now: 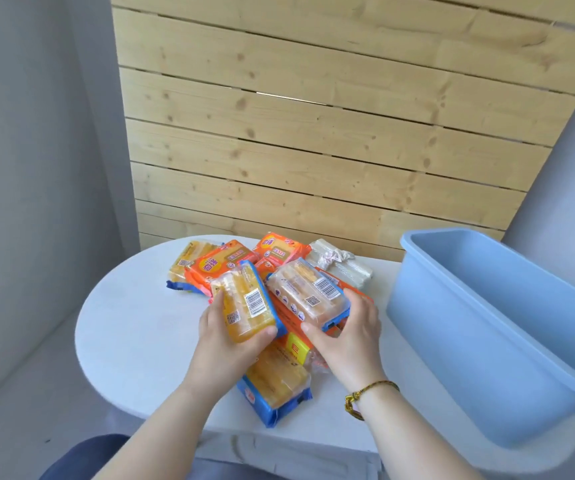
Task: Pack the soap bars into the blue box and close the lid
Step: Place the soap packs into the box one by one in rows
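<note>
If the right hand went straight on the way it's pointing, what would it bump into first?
Probably the orange soap pack at the back, beyond the clear pack the right hand holds; depth is unclear.

Bracelet [372, 389]: thin braided cord of gold and dark strands twisted together, circling the right wrist.
Bracelet knot [351, 403]: a bulkier gold-yellow lump at the cord's left end, with a short tail below it; finer detail is blurred.
Right hand [348, 337]: just above the bracelet, bare, with a short, plain thumbnail.
Right forearm [417, 441]: below the bracelet, bare down to the frame's lower edge.
Left hand [230, 344]: well left of the bracelet, bare, thumbnail short.
Left forearm [161, 424]: lower left of the bracelet, bare likewise.
Garment [85, 455]: far left of and below the bracelet, smooth dark blue cloth, either leg or lap.
</note>
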